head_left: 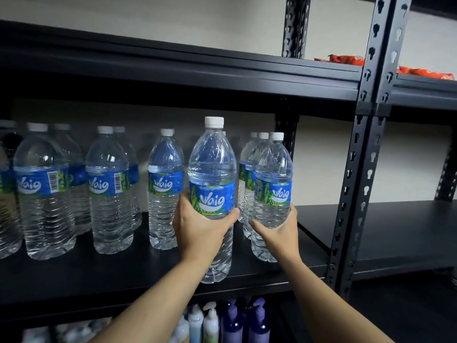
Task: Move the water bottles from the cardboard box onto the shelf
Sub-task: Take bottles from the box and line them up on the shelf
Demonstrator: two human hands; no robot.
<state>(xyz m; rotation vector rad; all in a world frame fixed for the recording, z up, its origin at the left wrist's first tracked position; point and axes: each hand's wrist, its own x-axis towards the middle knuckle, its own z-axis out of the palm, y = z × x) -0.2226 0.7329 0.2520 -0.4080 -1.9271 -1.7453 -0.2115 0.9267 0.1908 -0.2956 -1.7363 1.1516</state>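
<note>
The left hand [197,226] wraps fingers and thumb round the near bottle [211,184], which is upright over the front edge of the shelf [123,276]; whether its base rests there I cannot tell. At its 3 o'clock the right hand [278,231] grips a second bottle [273,179], also upright. At 9 o'clock other bottles [108,189] stand in rows. At 1 o'clock, one tier up, lie orange packets [346,60].

Clear glossy plastic bottles [212,174], matt metal shelf [138,276]
</note>
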